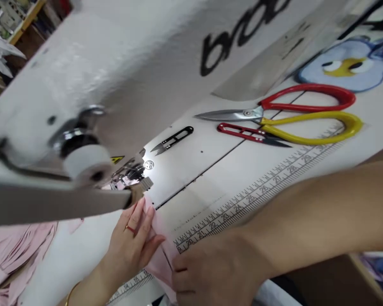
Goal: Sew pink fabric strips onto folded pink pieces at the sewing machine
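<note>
Pink fabric (pixel 159 259) lies just in front of the white sewing machine (pixel 83 85), under the left hand (pixel 130 244). That grip is open, fingers flat on the cloth, with a ring (pixel 130 229) on one. The right hand (pixel 210 267) curls against the fabric; I cannot tell whether it pinches. Right of the machine lie black thread snips (pixel 172 140), red-handled snips (pixel 249 134) and red-and-yellow-handled shears (pixel 306 112), beside a printed ruler (pixel 258 197) reading 20 to 29.
</note>
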The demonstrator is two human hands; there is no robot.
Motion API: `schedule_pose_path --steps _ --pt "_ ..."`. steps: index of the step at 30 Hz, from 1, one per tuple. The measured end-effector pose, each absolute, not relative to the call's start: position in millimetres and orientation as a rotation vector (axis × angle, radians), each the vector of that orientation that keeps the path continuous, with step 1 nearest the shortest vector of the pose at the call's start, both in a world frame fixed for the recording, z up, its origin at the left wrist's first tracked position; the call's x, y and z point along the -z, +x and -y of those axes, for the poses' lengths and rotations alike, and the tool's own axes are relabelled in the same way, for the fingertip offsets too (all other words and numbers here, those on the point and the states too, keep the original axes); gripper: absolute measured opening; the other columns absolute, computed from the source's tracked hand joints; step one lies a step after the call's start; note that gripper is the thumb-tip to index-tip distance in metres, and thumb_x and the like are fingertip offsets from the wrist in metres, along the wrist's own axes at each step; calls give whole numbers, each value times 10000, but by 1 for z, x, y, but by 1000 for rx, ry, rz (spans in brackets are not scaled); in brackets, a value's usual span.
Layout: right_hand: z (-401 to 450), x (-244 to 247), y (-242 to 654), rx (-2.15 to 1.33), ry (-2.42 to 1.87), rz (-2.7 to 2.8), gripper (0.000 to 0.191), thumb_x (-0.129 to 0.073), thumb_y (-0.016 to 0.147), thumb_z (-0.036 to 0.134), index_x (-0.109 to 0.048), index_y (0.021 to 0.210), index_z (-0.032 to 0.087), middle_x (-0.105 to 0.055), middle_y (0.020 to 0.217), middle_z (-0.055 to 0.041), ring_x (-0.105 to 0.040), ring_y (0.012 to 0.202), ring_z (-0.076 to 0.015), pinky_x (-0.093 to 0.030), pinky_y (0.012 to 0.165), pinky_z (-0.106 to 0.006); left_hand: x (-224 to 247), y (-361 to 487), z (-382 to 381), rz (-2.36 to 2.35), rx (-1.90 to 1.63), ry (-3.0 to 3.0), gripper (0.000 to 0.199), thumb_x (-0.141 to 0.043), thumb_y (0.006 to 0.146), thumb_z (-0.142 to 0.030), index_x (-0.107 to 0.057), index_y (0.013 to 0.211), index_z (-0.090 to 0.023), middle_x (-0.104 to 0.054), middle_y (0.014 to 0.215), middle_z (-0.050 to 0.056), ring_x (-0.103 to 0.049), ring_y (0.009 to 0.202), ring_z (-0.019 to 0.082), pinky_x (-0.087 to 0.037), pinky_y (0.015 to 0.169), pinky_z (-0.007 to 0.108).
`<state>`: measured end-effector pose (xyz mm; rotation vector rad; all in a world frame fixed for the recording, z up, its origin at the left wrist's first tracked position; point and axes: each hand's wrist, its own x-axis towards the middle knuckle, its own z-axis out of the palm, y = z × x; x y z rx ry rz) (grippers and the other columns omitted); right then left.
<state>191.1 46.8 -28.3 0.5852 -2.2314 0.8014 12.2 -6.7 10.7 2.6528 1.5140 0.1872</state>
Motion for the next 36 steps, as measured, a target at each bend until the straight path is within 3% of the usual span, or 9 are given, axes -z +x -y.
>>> schedule_pose_path --steps 5,9,13,18,26,33,36 --pt "-51 26 188 -749 558 2329 196 -563 606 214 -449 446 200 -527 579 11 -376 483 -93 -367 443 -250 -6 6 0 -1593 -257 2636 385 -497 858 -284 -482 1159 -44 -493 1182 232 -452 1137 326 -471 875 478" --pt "-60 24 184 -684 474 2289 251 -552 708 211 -489 467 182 -493 546 11 -379 492 -103 -332 422 -252 -3 -2 -12 -1676 -268 2664 361 -460 867 -304 -482 1146 -76 -563 1093 190 -502 1083 316 -500 816 465" --pt "-70 24 181 -619 439 2338 251 -509 757 159 -523 506 174 -491 564 4 -403 515 -115 -344 454 -260 -1 -4 -15 -1737 -264 2656 375 -453 858 -332 -515 1113 -63 -603 1015 189 -536 1016 336 -502 771 460" --pt "-83 22 179 -509 430 2405 238 -430 808 90 -586 637 143 -557 691 -38 -452 590 -142 -374 539 -277 -3 0 -13 -1716 -122 2610 407 -435 854 -306 -483 1154 -34 -578 1065 218 -527 1012 342 -484 782 468" --pt "-96 26 172 -451 310 2513 234 -412 855 101 -614 740 117 -563 711 -34 -463 641 -156 -360 546 -278 0 -5 -12 -1722 -165 2593 357 -357 888 -287 -486 1135 -63 -618 863 159 -562 964 306 -475 779 440" --pt "-104 26 168 -321 157 2567 289 -345 879 77 -623 815 119 -594 786 -34 -485 712 -161 -385 590 -284 -2 -12 -26 -1757 -12 2402 320 -362 883 -303 -541 1077 -122 -593 701 94 -589 686 265 -467 591 394" --pt "-107 28 166 -402 83 2613 251 -370 855 60 -613 887 112 -610 838 -32 -500 767 -159 -417 654 -281 -9 -24 -31 -1705 -153 2433 248 -377 873 -240 -567 1004 -148 -581 653 65 -551 587 216 -434 525 341"
